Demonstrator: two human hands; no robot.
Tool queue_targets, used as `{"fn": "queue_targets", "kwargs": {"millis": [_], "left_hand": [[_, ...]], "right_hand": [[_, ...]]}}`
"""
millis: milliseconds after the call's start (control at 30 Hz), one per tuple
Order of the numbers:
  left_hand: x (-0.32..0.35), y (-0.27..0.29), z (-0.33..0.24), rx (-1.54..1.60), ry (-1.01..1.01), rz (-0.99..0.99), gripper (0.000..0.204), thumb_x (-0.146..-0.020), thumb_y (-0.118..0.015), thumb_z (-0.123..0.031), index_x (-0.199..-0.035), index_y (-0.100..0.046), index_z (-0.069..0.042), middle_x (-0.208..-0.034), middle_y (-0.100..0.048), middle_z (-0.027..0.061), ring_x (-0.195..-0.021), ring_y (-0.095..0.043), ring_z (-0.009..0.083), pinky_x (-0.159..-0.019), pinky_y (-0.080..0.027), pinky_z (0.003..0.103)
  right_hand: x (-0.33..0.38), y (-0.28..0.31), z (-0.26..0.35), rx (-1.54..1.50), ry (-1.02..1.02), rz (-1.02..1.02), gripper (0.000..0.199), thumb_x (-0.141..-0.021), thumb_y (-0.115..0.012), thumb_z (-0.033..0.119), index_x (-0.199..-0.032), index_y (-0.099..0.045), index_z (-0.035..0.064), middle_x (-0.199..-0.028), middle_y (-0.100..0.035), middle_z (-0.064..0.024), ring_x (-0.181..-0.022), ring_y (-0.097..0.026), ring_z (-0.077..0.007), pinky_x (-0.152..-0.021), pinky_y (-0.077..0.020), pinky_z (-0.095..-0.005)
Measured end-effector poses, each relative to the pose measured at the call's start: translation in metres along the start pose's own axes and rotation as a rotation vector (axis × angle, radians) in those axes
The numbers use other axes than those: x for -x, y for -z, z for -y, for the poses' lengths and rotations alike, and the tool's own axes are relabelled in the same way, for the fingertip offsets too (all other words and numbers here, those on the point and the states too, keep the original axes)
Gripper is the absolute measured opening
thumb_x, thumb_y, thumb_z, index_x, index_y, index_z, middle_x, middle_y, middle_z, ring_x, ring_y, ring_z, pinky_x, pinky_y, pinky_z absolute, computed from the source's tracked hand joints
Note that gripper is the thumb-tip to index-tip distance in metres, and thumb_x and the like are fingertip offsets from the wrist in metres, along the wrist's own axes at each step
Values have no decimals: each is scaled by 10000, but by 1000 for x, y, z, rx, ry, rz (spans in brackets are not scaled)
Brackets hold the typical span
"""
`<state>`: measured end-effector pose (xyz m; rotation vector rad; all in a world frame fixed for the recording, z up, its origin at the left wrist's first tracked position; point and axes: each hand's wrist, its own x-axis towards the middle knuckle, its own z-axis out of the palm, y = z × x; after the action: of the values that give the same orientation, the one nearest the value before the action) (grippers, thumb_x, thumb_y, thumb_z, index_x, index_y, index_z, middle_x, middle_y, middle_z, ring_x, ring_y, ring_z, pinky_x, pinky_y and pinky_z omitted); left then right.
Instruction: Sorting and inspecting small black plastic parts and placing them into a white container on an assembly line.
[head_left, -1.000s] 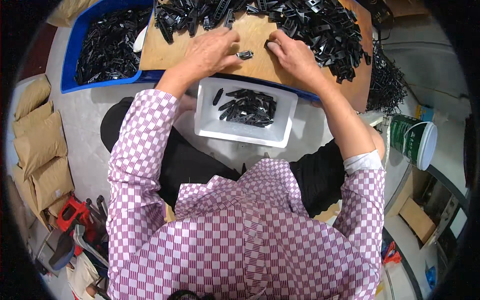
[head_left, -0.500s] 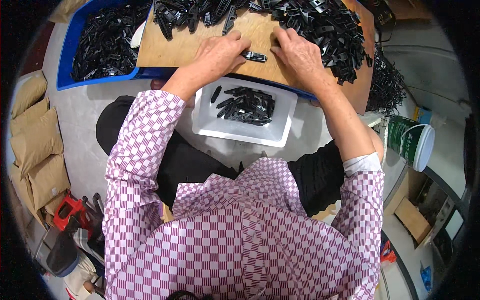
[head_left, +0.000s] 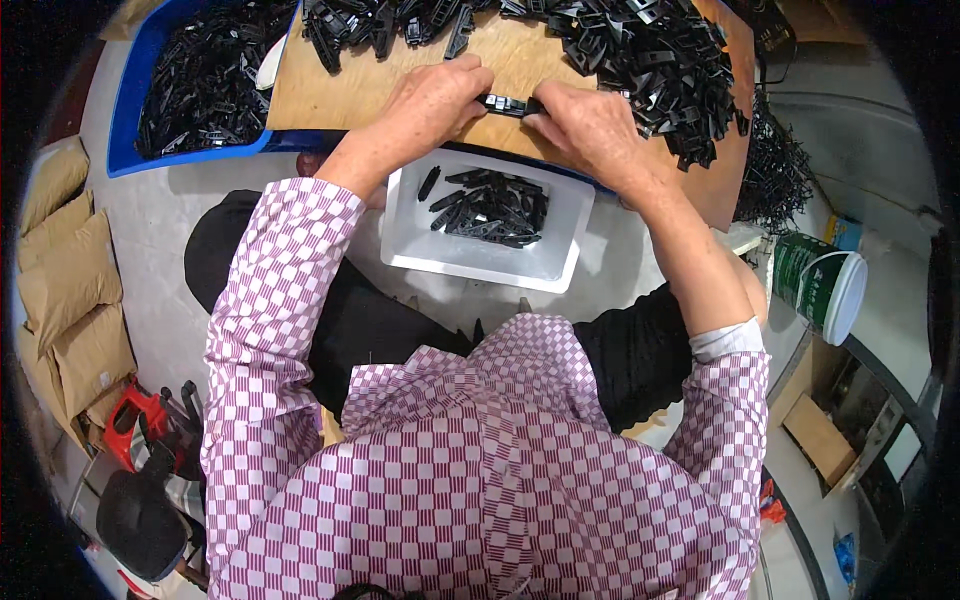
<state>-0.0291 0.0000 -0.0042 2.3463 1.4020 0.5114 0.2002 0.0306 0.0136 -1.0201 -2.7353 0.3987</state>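
Between my hands, just above the wooden board, is a slim black plastic part (head_left: 507, 105). My left hand (head_left: 436, 98) pinches its left end, and my right hand (head_left: 588, 122) closes on its right end. The fingertips partly cover both ends. Beyond my left hand, a heap of long black plastic parts (head_left: 385, 25) lies along the board's far edge. A larger pile of black plastic pieces (head_left: 660, 80) spreads to the right, past my right hand. Below the board's near edge, a white bin (head_left: 410, 250) holds several slim black parts (head_left: 490, 210).
The wooden board (head_left: 330, 90) carries the piles. At its left stands a blue tub (head_left: 125, 140) full of black parts. Thin black scraps (head_left: 775, 170) heap at the right, above a green bucket (head_left: 800, 270). Brown packages (head_left: 75, 270) are stacked at the far left.
My right hand has moved in from the right and now grips the black part's right end, which stood free before. My left hand keeps hold of the other end.
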Motion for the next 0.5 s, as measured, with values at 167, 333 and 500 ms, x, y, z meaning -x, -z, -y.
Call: {"fn": "queue_targets", "kwargs": {"millis": [167, 333, 500], "left_hand": [[-1, 3, -4, 15, 18, 20, 143, -832, -680, -92, -908, -581, -21, -913, -593, 135, -872, -621, 370, -730, -499, 453], [-1, 7, -1, 9, 4, 58, 141, -820, -695, -109, -888, -602, -27, -904, -613, 126, -889, -634, 359, -752, -511, 444], [-6, 6, -2, 20, 17, 35, 166, -821, -702, -146, -869, -604, -21, -893, -622, 131, -861, -635, 367, -728, -510, 439]], "right_hand": [[-3, 1, 4, 12, -45, 98, 233, -901, -652, 256, -927, -549, 49, -737, -647, -146, -718, -650, -356, -606, -502, -452], [-10, -8, 11, -46, 15, 14, 237, -901, -652, 260, -922, -541, 52, -695, -638, -145, -697, -648, -370, -593, -499, -450], [-21, -33, 8, -8, 35, -45, 240, -897, -650, 259, -900, -532, 51, -730, -641, -153, -688, -649, -380, -582, -500, -475]]}}
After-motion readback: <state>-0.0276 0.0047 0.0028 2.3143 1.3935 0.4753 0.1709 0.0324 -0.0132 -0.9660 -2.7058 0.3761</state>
